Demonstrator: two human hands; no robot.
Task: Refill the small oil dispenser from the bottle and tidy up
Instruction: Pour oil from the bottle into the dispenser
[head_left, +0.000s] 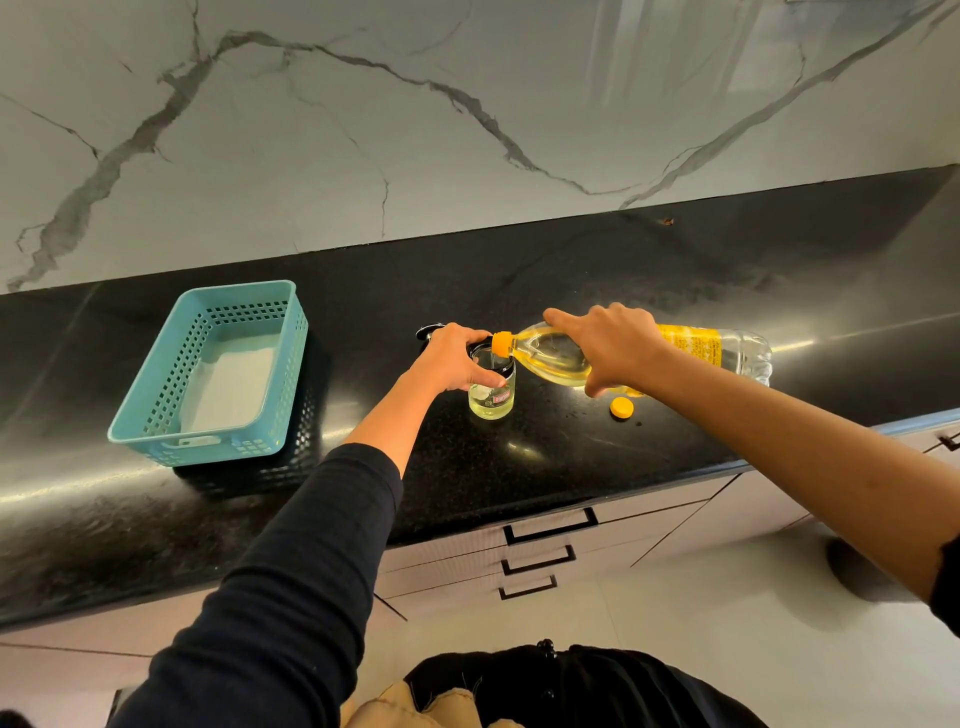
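A small glass oil dispenser (492, 400) stands on the black counter (519, 467), its lower part holding pale yellow oil. My left hand (454, 361) grips its upper rim. My right hand (610, 348) holds a clear plastic oil bottle (550, 353) with a yellow label, tipped nearly flat. The bottle's orange neck rests over the dispenser's open mouth. A yellow bottle cap (621, 407) lies on the counter just right of the dispenser. A dark lid-like object (429, 331) lies behind my left hand, mostly hidden.
A teal perforated plastic basket (156, 415) sits on the counter to the left, with a white liner inside. A marble wall runs behind the counter. Drawers with black handles (550, 530) are below the counter's front edge.
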